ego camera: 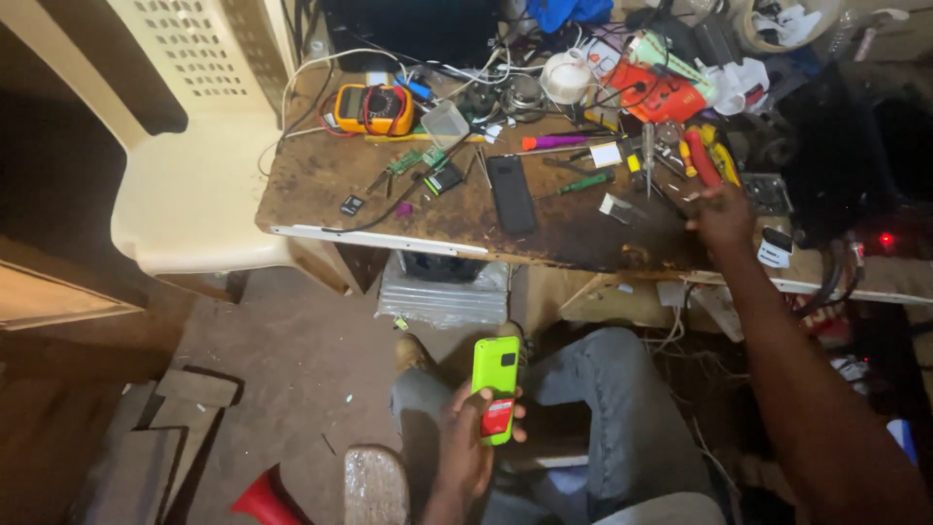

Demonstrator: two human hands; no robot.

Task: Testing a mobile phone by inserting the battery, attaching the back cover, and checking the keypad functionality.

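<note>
My left hand (469, 437) holds a bright green phone (496, 384) with a red patch on its back, low over my lap. My right hand (721, 216) reaches out to the worn wooden workbench (321, 185), fingers resting on its surface near red-handled pliers (702, 157) and a screwdriver (647, 151); I cannot see anything gripped in it. A dark phone (511, 194) lies flat at the bench's middle.
A yellow multimeter (373, 107), circuit boards (420, 160), a green screwdriver (583, 183), a purple one (556, 142), cables and an orange tool (653, 92) crowd the bench. A cream plastic chair (190, 165) stands left. Wooden planks (155, 437) lie on the floor.
</note>
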